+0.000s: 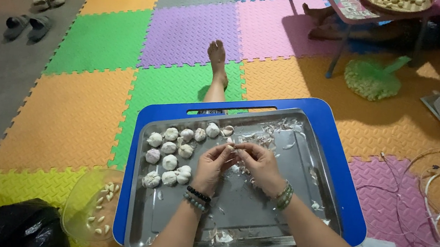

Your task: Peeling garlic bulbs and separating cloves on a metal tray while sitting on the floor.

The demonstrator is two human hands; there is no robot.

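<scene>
Garlic clove (232,146) pinched between both hands over the metal tray (254,214); light, firm, papery skin that flakes, so hold it by the body and pull at the loose skin edge; left hand (214,164) fingers closed together on the clove, right hand (259,164) fingertips closed on it too, probably on the skin, view too small to be sure; whole garlic bulbs (170,154) grouped on the tray just left of my hands; peel scraps (273,132) toward the far edge; tray sits on a blue lap table (337,152); clear bowl (88,208) of peeled cloves on the floor mat (68,118) at my left.
</scene>
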